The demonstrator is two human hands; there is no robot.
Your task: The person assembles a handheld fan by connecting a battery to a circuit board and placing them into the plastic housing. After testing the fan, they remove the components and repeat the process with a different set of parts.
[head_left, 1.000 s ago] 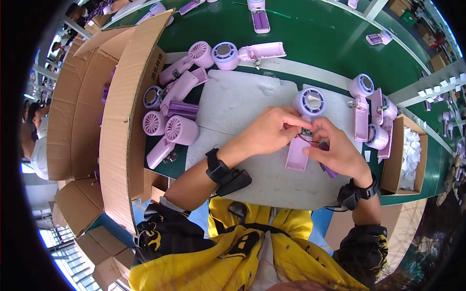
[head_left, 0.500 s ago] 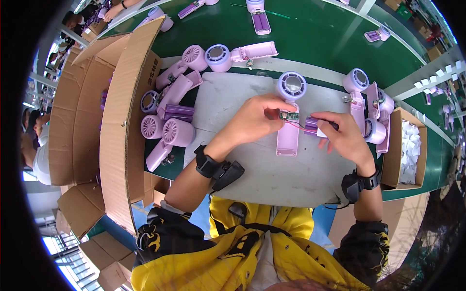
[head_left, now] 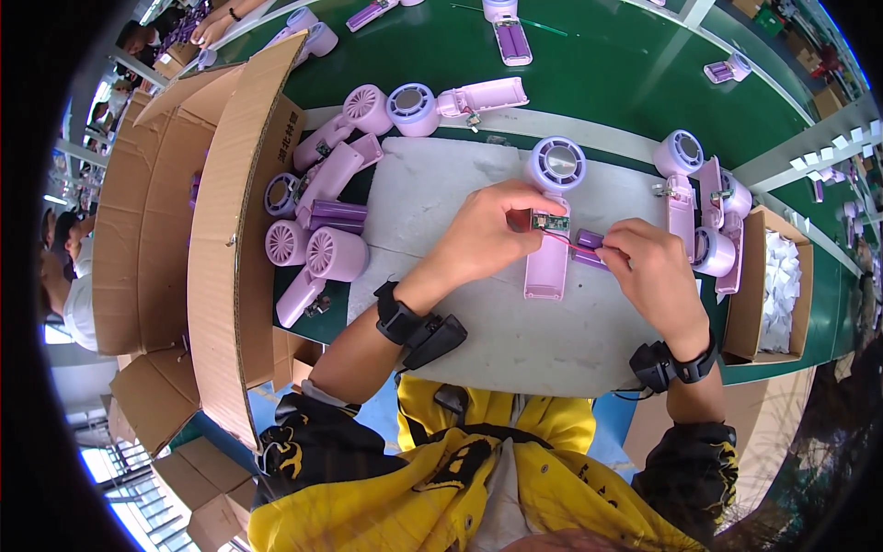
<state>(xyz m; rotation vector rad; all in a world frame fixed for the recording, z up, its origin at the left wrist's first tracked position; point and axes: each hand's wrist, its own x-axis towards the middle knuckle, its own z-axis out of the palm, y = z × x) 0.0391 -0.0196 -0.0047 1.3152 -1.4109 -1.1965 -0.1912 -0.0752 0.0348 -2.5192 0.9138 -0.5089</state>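
Note:
A pink handheld fan with a lilac head lies on the grey mat, its handle shell opened. My left hand is closed on the green circuit board at the top of the handle, thumb and forefinger at its edge. Thin red and dark wires run from the board towards the right. My right hand pinches the wire end between thumb and forefinger. A purple battery pack sits right of the handle, partly hidden behind those fingers.
Several pink fan parts and purple batteries are heaped left, beside a tall cardboard box. More fans stand right, near a carton of white pieces. Beyond the mat, a green belt carries other fans.
My right hand has let go of the battery pack and shifted its grip to the wire. A white piece by its fingers is no longer visible there. Fans on the belt have moved right.

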